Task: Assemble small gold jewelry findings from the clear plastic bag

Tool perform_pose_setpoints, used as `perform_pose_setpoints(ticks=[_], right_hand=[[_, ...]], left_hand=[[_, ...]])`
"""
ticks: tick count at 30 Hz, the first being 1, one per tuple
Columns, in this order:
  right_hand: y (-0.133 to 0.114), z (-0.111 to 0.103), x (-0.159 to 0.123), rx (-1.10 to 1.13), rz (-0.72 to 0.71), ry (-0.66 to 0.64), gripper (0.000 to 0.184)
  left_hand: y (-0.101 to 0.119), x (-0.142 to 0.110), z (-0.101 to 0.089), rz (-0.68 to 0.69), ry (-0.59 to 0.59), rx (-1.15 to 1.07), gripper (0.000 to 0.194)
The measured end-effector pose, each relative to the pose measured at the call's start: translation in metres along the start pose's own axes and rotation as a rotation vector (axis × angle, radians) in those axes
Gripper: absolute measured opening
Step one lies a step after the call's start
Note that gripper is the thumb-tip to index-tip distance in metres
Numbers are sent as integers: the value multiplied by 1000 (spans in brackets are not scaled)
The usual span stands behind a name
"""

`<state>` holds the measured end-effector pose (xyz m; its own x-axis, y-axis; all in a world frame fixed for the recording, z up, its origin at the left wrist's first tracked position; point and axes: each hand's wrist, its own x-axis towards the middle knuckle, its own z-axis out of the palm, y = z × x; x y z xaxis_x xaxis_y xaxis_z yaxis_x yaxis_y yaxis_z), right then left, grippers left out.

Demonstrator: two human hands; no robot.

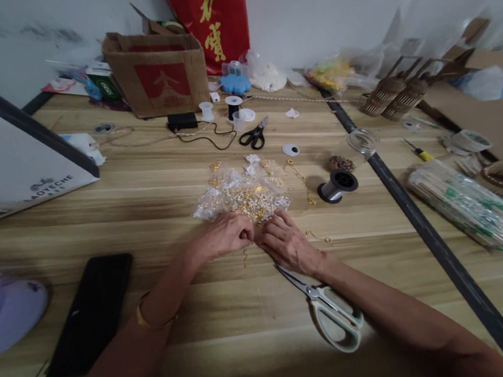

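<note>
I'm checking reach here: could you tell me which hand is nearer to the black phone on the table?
Left. The left hand is to the right of the black phone, somewhat farther up the table; the right hand lies beyond it, farther right.

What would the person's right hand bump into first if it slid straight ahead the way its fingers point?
Probably the clear bag of gold pieces: the right hand points up and left, fingertips nearly at its near edge.

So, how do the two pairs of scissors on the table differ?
The black scissors lie far from the hands, near the cardboard box; the pale-handled scissors lie beside the right forearm. The black pair looks smaller, with dark handles; the near pair has light handles. Both lie flat on the table.
</note>
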<state>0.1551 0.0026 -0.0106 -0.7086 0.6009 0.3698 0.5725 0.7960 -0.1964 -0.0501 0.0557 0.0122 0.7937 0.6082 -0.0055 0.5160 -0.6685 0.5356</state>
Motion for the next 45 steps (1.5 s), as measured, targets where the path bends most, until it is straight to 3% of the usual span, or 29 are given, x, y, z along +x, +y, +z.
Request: perform_pose_setpoints(ticks=[13, 24, 31, 39, 45], right_hand=[[0, 0, 1, 22, 9, 2, 20], [0, -1, 2, 1, -8, 45, 19], [0, -1, 1, -8, -13, 53, 19], [1, -1, 0, -11, -21, 76, 18], [3, 0, -3, 20, 3, 117, 17]], left_hand=[[1, 2, 7, 35, 3, 12, 11], [16, -3, -6, 39, -58, 156, 12], [17, -3, -4, 45, -77, 209, 13], [19, -1, -4, -31, -102, 158, 10], [25, -3, -1, -6, -43, 210, 16]])
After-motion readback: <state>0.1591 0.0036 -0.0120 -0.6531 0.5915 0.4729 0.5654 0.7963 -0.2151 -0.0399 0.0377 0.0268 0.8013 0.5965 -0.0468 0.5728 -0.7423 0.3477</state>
